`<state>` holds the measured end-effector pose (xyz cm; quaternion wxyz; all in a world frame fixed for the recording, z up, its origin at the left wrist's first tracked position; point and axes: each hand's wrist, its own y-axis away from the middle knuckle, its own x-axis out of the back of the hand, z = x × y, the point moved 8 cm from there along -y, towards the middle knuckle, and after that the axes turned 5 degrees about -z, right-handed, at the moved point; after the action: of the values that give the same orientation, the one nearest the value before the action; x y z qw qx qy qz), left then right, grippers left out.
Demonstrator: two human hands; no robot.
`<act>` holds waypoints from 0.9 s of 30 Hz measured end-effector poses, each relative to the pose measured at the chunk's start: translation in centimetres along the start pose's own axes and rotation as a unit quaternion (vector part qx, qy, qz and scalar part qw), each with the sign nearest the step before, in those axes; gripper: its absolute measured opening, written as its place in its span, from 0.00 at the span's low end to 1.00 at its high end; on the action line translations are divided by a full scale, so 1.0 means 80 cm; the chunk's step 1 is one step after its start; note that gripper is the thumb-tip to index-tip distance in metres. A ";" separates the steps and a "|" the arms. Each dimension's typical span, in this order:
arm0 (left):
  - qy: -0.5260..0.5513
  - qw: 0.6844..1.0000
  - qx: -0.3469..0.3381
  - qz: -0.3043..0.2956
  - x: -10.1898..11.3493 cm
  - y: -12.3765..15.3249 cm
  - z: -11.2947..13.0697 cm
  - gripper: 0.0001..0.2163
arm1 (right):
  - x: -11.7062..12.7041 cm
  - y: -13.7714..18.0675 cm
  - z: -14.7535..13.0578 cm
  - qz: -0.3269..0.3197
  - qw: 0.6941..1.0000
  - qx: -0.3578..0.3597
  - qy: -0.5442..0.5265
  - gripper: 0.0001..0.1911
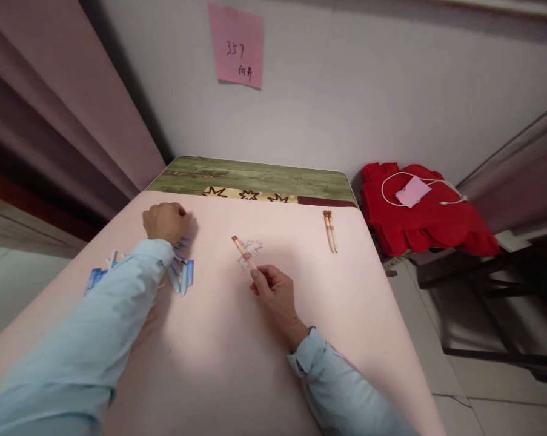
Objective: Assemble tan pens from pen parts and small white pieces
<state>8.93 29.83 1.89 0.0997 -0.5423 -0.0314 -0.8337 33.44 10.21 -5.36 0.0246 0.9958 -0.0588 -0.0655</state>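
Note:
My right hand (273, 292) is closed on a pair of wooden chopsticks (242, 248) whose tips point up and left over a torn clear wrapper (251, 251) on the pink table cover (264, 357). My left hand (165, 221) is closed in a fist at the far left of the table, pressed on or gripping wrapped packets I cannot make out clearly. More blue-and-white wrapped packets (185, 275) lie under and beside my left sleeve. A second pair of wooden chopsticks (330, 231) lies bare at the far right of the table.
The table's green far end (255, 175) meets a grey wall with a pink paper note (237, 45). A curtain (73, 103) hangs at the left. To the right stands a chair with a red cloth (418, 224), a white cable and a pink slip.

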 end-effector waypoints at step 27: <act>0.825 0.517 0.102 -0.204 -0.109 0.164 0.057 0.07 | 0.000 0.015 -0.005 0.039 0.983 0.063 0.170 0.17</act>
<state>19.10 18.89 -4.94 -0.0372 0.4240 -0.1293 -0.8956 33.37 9.00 -4.87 -0.0257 0.9890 -0.0964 0.1094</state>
